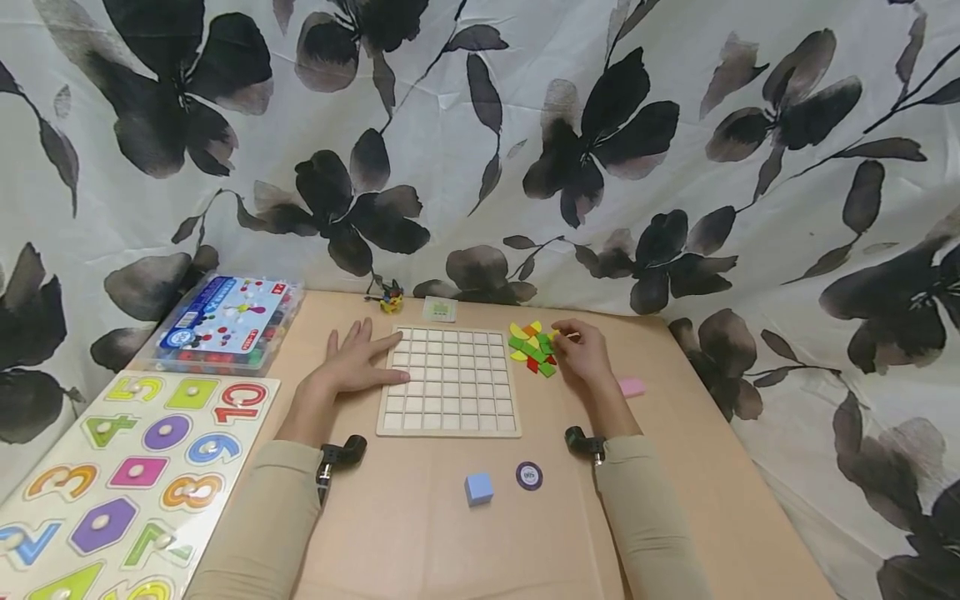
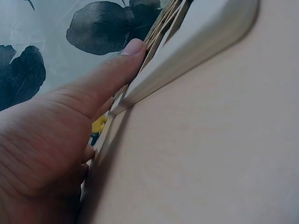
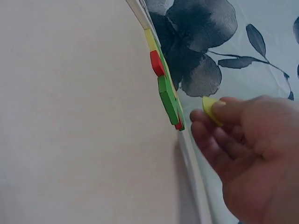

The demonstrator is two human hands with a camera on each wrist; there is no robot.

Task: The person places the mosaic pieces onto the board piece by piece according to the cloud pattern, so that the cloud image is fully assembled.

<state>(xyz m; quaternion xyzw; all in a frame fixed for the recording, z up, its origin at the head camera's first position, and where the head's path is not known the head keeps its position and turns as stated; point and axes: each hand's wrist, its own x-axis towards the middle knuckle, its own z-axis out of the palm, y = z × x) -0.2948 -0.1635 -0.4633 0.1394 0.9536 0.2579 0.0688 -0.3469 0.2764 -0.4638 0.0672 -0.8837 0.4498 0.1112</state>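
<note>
Nearest to us lie our two beige sleeves, and between them on the table (image 1: 420,533) sit one blue cube (image 1: 478,488) and one round purple token (image 1: 528,476). Beyond these we see one wooden grid board (image 1: 450,381), pale and unpainted, divided into small square cells that all look bare. Our left hand (image 1: 358,360) lies flat with straight, spread fingers, its fingertips touching the board's left edge; the left wrist view shows the thumb (image 2: 122,59) against that edge. Our right hand (image 1: 583,352) rests just right of the board and pinches one small yellow piece (image 3: 211,109) between thumb and fingertips. Just beside it lies one cluster of flat coloured pieces (image 1: 533,348), green, yellow, red and orange, too crowded for us to count. One pink block (image 1: 632,387) lies near the right wrist. At the far edge of the table we see one small yellow toy figure (image 1: 391,298) and one small green card (image 1: 439,309). To the left sit one clear plastic box of beads (image 1: 222,326) and one number-and-shape puzzle board (image 1: 127,483).
</note>
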